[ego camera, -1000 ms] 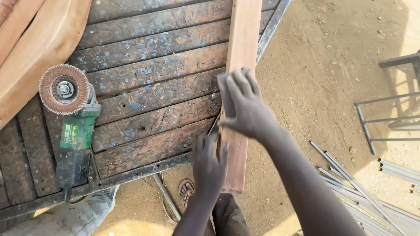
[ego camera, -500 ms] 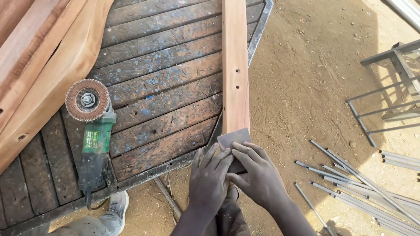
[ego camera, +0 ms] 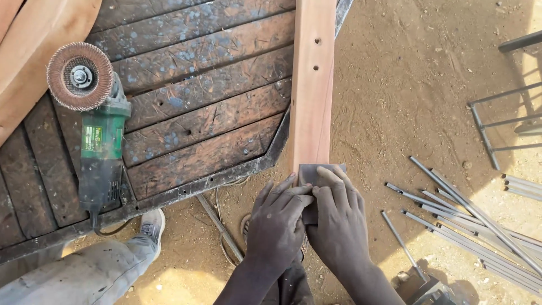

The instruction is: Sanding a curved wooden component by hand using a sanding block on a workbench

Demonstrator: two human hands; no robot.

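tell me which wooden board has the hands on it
The narrow pale board with small holes, held at its near end by both hands; the broad curved ones lie far left.

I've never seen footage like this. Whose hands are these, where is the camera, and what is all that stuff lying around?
The camera sits on a person's head and looks down, so the two bare hands are that person's own. The left hand and right hand press together on a dark sheet of sandpaper at the near end of a long wooden plank. The plank lies along the edge of a worn workbench made of dark slats. A green angle grinder with a round flap disc rests on the bench. Thin metal rods lie on the sandy ground to the right. Another person's leg and shoe show at lower left.
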